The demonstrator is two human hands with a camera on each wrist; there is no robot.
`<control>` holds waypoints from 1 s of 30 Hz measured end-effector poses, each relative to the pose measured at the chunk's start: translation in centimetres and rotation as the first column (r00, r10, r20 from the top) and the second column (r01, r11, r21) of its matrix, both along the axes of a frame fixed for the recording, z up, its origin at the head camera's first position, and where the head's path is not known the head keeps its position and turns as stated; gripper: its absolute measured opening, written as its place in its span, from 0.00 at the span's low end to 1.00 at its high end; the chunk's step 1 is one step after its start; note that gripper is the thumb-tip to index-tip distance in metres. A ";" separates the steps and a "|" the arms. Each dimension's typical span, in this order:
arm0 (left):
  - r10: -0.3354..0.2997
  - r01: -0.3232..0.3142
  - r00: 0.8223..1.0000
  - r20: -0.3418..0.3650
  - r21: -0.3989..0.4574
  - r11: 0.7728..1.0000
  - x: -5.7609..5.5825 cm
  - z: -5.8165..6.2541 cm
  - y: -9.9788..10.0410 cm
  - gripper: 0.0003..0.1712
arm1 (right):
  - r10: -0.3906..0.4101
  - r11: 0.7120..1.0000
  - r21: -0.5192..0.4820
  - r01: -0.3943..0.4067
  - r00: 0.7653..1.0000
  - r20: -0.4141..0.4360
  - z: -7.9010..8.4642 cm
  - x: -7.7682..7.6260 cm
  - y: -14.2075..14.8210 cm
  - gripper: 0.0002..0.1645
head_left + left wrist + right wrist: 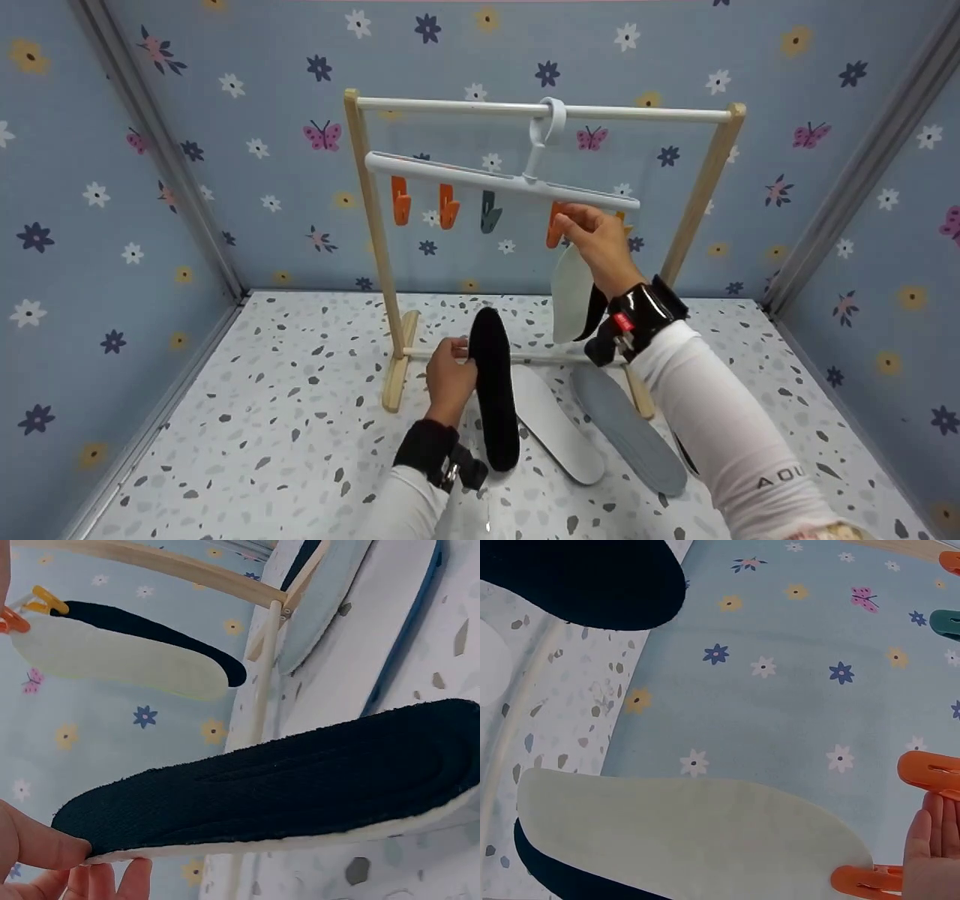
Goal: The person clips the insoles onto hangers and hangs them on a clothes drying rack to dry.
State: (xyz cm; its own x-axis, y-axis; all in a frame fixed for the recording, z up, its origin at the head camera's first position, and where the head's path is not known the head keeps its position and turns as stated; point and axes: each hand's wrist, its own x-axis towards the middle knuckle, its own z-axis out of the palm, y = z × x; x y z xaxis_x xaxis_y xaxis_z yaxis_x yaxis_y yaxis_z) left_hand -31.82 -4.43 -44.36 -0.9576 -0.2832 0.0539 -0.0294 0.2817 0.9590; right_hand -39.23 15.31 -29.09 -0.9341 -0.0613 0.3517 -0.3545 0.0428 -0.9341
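In the head view my left hand pinches a black insole near its upper end; it stands on end, and its pale underside edge shows in the left wrist view. My right hand is raised to the hanger, thumb and fingers at an orange clip. Below that hand hangs a cream insole, held by another orange clip seen in the right wrist view. Behind it a black insole hangs from a yellow clip.
The hanger tilts down rightward on a wooden rack. Orange clips and a dark green clip hang on its left half. A white insole and a grey insole lie on the speckled table. Flowered walls surround it.
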 end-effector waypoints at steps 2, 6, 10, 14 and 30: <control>-0.017 0.017 0.999 -0.029 -0.008 1.000 -0.1 0.7 0.2 0.14 | 0.009 1.000 -0.010 -0.009 1.000 -0.004 0.1 0.0 0.0 0.19; -0.078 0.078 0.993 -0.084 0.000 0.997 -0.4 1.8 0.6 0.13 | -0.008 1.000 0.004 0.008 1.000 0.030 0.4 0.3 -0.1 0.20; -0.152 0.152 0.977 -0.149 -0.011 0.988 -0.7 2.5 1.2 0.13 | -0.045 0.999 0.023 0.043 0.994 0.096 0.7 0.4 -0.3 0.22; -0.192 0.195 0.964 -0.186 -0.002 0.981 -1.0 3.1 1.8 0.14 | -0.087 0.996 0.042 0.082 0.990 0.114 0.5 0.2 -0.5 0.23; -0.236 0.252 0.950 -0.205 0.057 0.966 -2.2 5.3 3.4 0.14 | -0.201 0.979 -0.020 0.202 0.979 0.046 0.3 0.3 -1.3 0.17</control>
State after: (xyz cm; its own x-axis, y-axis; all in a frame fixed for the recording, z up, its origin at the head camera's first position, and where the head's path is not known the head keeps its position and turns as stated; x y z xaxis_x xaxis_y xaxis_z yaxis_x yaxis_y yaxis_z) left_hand -34.06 -1.06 -39.08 -0.9711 -0.0537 0.2327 0.2200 0.1778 0.9591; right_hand -38.91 14.00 -28.78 -0.9408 0.1375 0.3097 -0.3001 0.0859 -0.9500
